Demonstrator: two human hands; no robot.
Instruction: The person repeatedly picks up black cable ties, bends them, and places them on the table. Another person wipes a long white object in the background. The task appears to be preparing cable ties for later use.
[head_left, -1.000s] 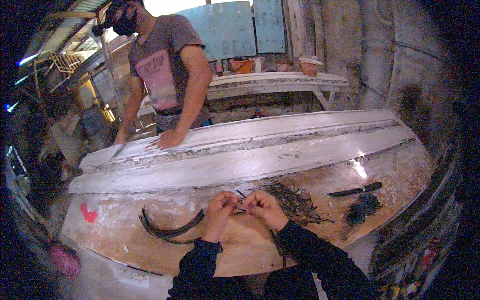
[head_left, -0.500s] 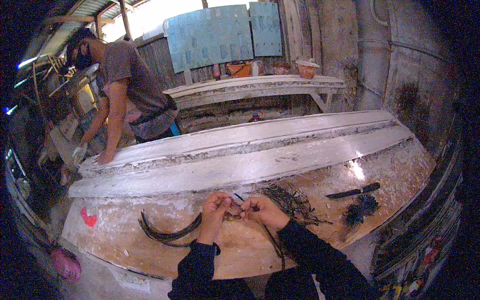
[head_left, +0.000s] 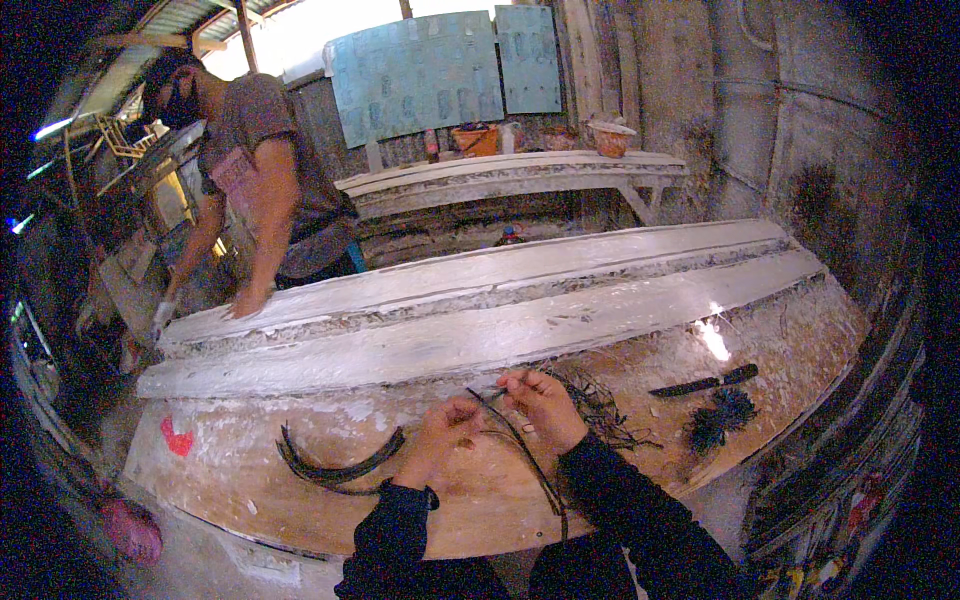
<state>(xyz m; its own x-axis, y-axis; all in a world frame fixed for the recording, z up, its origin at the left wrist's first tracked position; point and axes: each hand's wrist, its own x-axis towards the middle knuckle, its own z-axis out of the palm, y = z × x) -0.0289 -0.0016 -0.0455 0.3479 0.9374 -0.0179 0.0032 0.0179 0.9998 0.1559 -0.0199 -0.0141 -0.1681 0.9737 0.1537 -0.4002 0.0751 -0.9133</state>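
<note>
My left hand (head_left: 441, 432) and my right hand (head_left: 545, 408) are raised over the near part of the wooden table, fingers pinched. A thin dark strip (head_left: 484, 401) stretches between them, its end in my right fingertips. Another long dark strip (head_left: 545, 485) runs down from between my hands toward the table's front edge. Left of my left wrist lies a curved bundle of dark strips (head_left: 335, 478). A tangled heap of thin dark strips (head_left: 600, 412) sits just behind my right hand. What exactly my left fingertips pinch is too small to make out.
Wide white-coated boards (head_left: 430, 345) span the table (head_left: 220, 480) behind my hands. A dark-handled knife (head_left: 705, 382) and a bunched dark tuft (head_left: 722, 417) lie at right. A red scrap (head_left: 177, 437) lies at left. Another person (head_left: 265, 160) leans over the boards' far left end.
My hands have drawn apart, the right one up and to the right with the strip's end. The other person's arm has slid right along the boards.
</note>
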